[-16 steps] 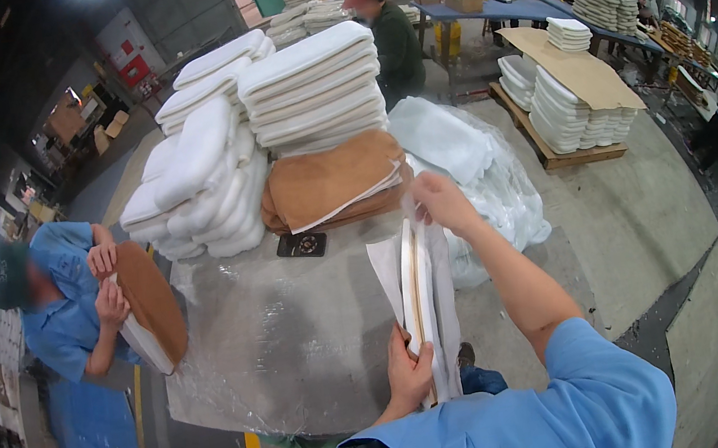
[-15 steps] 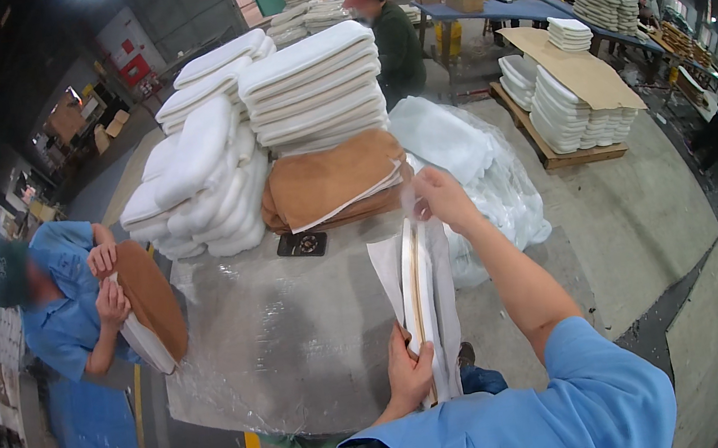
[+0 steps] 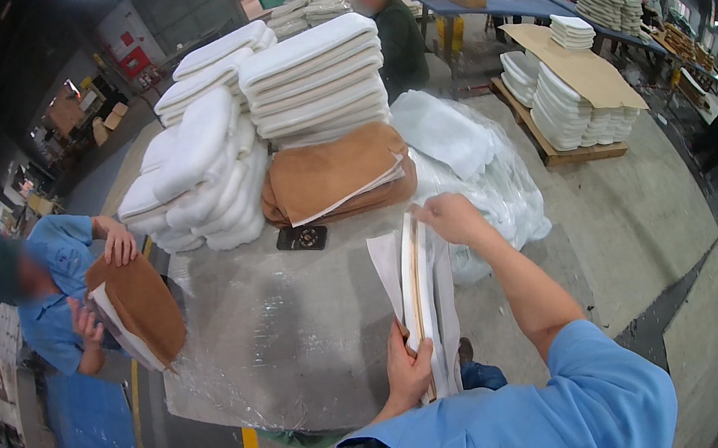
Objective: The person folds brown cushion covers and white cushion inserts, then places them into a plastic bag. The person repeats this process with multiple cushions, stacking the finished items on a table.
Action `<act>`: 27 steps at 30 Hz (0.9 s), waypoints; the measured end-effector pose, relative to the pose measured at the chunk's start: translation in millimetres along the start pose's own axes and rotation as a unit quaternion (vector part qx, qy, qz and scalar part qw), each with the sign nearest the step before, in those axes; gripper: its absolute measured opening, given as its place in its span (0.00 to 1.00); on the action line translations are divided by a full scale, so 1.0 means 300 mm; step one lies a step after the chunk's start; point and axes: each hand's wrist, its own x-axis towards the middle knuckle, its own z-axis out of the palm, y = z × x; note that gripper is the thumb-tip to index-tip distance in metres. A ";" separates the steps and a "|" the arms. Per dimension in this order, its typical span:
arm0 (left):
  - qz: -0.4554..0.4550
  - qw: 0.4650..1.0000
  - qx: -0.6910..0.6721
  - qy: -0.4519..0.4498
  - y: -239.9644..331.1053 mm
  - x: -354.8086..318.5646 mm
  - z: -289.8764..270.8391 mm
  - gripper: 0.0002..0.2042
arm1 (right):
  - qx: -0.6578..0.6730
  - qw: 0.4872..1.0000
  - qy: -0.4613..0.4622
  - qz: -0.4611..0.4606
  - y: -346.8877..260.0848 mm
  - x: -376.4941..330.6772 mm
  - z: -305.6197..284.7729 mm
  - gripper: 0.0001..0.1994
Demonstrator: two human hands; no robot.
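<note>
A long white padded piece (image 3: 416, 289) stands edge-up before me, with a thin brown line along its edge and pale cloth flaps hanging at both sides. My left hand (image 3: 410, 369) grips its near end, thumb on one side and fingers on the other. At the far end my right hand (image 3: 456, 218) is closed, fingertips pinched on the tip of the edge. Beyond it lies a pile of folded brown fabric covers (image 3: 334, 173) with white lining showing. A black phone-like object (image 3: 302, 238) rests beside that pile.
White foam pads are piled in a tall stack (image 3: 313, 80) and a leaning stack (image 3: 206, 167). A clear plastic bag (image 3: 479, 172) of white material sits right. At left a co-worker (image 3: 57, 273) handles a brown cover (image 3: 141, 305). A pallet (image 3: 563, 152) bears more pads.
My right hand has come down slightly onto the far tip, and the loose translucent strip by its fingers no longer shows. The co-worker's hands have moved apart on the brown cover.
</note>
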 end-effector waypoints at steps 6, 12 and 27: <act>0.025 0.997 0.067 0.023 -0.020 -0.001 -0.034 0.36 | -0.082 0.994 -0.066 -0.036 -0.021 -0.114 0.030 0.17; 0.000 0.999 0.025 0.029 0.028 -0.005 0.036 0.38 | -0.142 0.986 0.070 -0.053 0.146 -0.016 0.092 0.12; 0.017 0.993 0.116 0.018 -0.003 0.003 -0.003 0.37 | -0.167 0.982 -0.021 -0.082 0.110 0.017 0.036 0.12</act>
